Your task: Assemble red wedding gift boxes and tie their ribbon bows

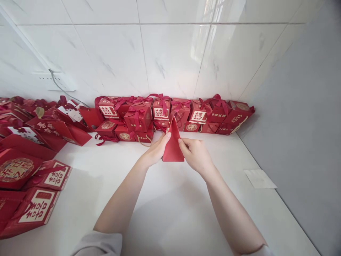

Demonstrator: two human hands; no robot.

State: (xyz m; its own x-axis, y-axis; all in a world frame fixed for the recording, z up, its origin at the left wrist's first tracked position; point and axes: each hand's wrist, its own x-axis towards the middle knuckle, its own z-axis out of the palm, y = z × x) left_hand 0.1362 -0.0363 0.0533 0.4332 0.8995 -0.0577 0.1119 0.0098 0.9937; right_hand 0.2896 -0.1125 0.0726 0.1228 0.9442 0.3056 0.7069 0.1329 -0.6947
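Observation:
Between my two hands, over the middle of the white table, is a red gift box (173, 146) with a plain side facing me and its top drawn up to a peak. My left hand (157, 148) grips its left side, thumb near the upper edge and the other fingers mostly out of sight behind it. On the right edge, my right hand (195, 151) pinches the card between thumb and curled fingers. Just behind the gift box stands a row of red boxes (138, 117) tied with ribbons, some with white character labels.
More red boxes and bags (34, 138) crowd the left side. A white tiled wall (170, 53) rises behind, with a socket strip (54, 81) and a grey cable at left. A grey panel (301, 117) borders the right, near a white paper piece (260, 178).

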